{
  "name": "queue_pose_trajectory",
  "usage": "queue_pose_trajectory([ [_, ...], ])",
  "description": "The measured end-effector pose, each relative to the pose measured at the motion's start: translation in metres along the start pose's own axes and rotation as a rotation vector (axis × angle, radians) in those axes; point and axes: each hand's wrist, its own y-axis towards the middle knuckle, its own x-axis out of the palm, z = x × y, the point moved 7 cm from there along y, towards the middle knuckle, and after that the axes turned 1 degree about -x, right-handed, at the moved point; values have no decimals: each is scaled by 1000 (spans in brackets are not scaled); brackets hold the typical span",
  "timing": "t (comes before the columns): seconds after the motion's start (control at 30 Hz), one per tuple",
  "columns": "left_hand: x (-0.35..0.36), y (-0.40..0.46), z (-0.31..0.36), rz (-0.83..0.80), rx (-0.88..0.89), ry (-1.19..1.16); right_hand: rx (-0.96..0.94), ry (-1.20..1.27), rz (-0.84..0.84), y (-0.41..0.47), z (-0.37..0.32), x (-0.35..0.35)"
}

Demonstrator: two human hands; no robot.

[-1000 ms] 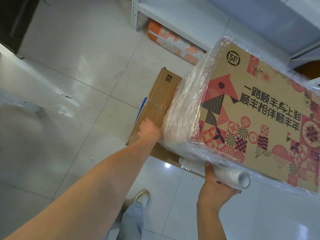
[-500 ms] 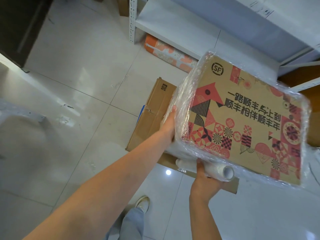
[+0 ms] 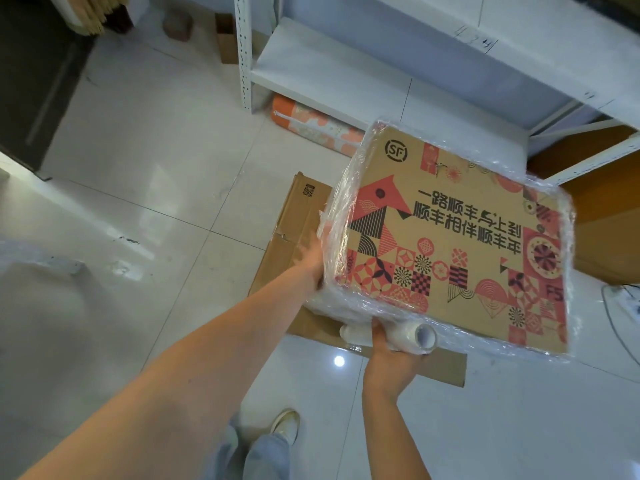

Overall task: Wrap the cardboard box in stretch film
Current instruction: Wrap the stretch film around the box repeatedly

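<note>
A cardboard box printed with red and black patterns and an SF logo is held in the air, its sides covered in clear stretch film. My left hand presses flat against the film on the box's left side. My right hand grips the roll of stretch film under the box's near edge. Film runs from the roll up onto the box.
A flattened brown carton lies on the white tiled floor below the box. A white metal shelf unit stands behind, with an orange patterned bundle under it. Brown boxes sit at right. My shoes show below.
My left hand slid up from the box's lower left corner onto its film-covered left side. The box and roll shifted slightly as the view tilted.
</note>
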Motion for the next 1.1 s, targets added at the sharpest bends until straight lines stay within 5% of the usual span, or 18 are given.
queue_pose_trajectory([
  [0.07, -17, -6, 1, 127, 2, -87, -9, 2, -13, -1, -1, 1],
  [0.17, -13, -18, 11, 3, -55, -269, -2, 2, -16, -5, -3, 1],
  [0.27, 12, -35, 47, -87, 63, 0, -15, 59, -3, -7, -7, 1],
  [0.37, 26, -35, 57, -4, 194, 311, -31, 98, 6, -6, -9, 1],
  [0.77, 24, -48, 60, 69, 226, 448, -43, -174, -7, -9, -17, -6],
  [1.0, 17, -77, 64, 540, 261, 620, 455, 222, -519, -12, -2, 3],
  [1.1, 28, -83, 49, 531, 150, 606, 871, 642, -587, -23, 8, -3],
])
